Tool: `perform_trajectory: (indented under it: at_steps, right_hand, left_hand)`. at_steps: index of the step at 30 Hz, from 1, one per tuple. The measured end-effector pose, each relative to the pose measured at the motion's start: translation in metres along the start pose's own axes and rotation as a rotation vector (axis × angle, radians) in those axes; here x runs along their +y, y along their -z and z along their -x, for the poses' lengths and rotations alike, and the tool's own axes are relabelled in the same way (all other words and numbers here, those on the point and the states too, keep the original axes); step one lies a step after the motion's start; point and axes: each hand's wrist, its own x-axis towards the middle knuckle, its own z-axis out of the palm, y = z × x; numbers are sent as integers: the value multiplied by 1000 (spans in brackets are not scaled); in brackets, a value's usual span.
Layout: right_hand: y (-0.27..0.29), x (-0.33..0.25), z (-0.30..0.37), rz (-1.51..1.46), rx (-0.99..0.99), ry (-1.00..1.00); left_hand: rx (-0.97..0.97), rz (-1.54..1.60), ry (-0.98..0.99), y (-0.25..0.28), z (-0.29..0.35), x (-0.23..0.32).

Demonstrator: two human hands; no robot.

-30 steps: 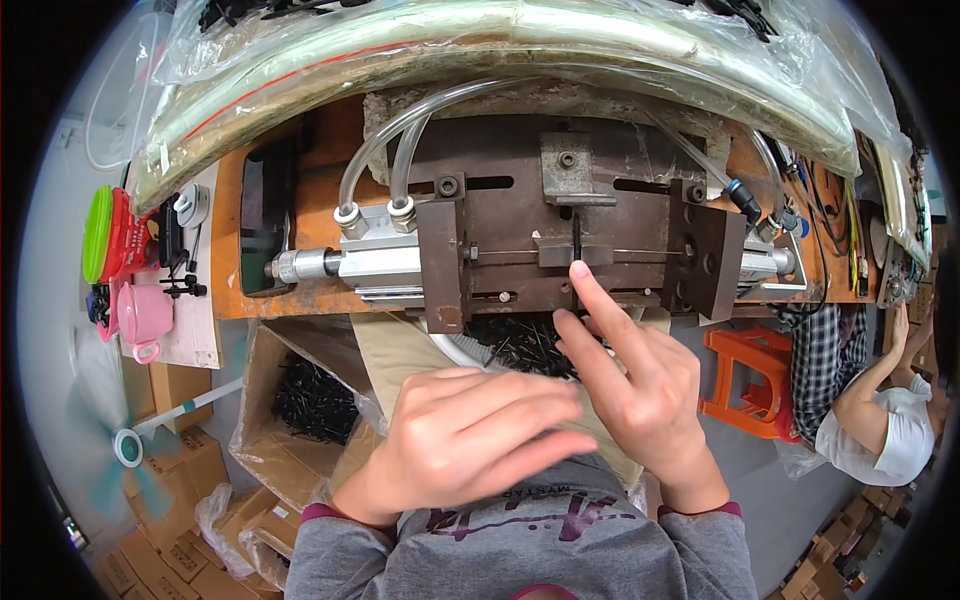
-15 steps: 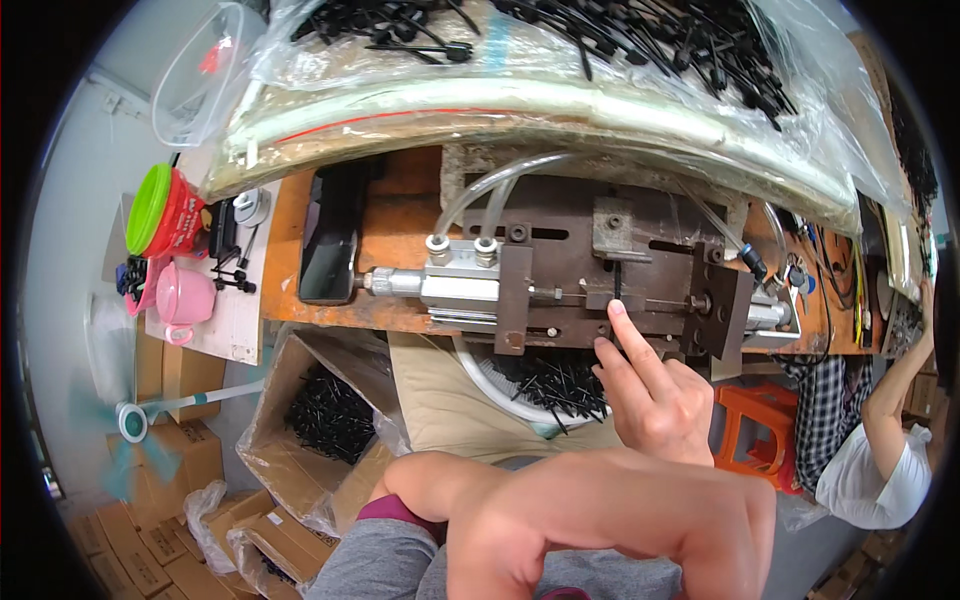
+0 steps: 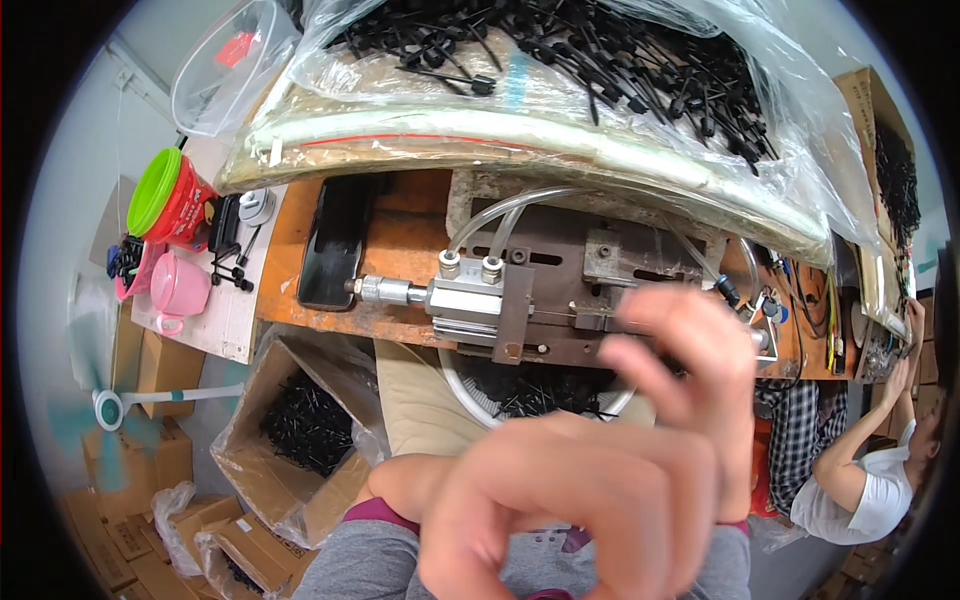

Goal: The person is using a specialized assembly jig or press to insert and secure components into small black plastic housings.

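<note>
Where my view begins at far left, a fan (image 3: 108,410) with teal blades stands near brown cartons (image 3: 140,468). Above it, on a pale board: red tub (image 3: 190,205) with green lid, pink cup (image 3: 180,285) just below.

Next, an open carton (image 3: 240,442) on the floor, dark with black stemmed pieces (image 3: 306,425). Dark phone (image 3: 335,245) flat on the orange bench (image 3: 410,225).

Centre: metal fixture (image 3: 562,285), brown, lying along the bench, silver cylinder (image 3: 468,300) at its left end, clear tubes (image 3: 510,212) curving up from that. Small block (image 3: 594,318) at the fixture's middle, below a metal bracket (image 3: 603,260). White-rimmed basin (image 3: 462,400) under the bench edge, more of the black pieces inside. Others heaped on plastic sheeting (image 3: 400,90) above.

My left hand (image 3: 580,495): low, nearest the camera, well apart from the fixture; fingers curled inward, badly blurred; cannot tell whether they grip anything. My right hand (image 3: 695,355), beyond it, covers the fixture's right part; fingers bent, tips just beside the block, also blurred; contact or grip I cannot tell.

Far right, a co-worker (image 3: 865,495) in a white shirt, arms raised to the bench.
</note>
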Motion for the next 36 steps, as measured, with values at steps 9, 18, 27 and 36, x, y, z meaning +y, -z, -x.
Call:
perform_trajectory:
  at_steps: [9,18,27,36]
  right_hand:
    - [17,113,-144,468,71,-332]
    - [-3,130,-194,258,-185,-483]
    - [-4,98,-202,106,-310,-476]
    - [4,90,-206,78,-567,-473]
  left_hand:
    - [122,-75,21,19,34,6]
    - [163,-291,71,21,52,7]
    - [165,-394,67,29,60,7]
    - [257,-501,136,24,61,5]
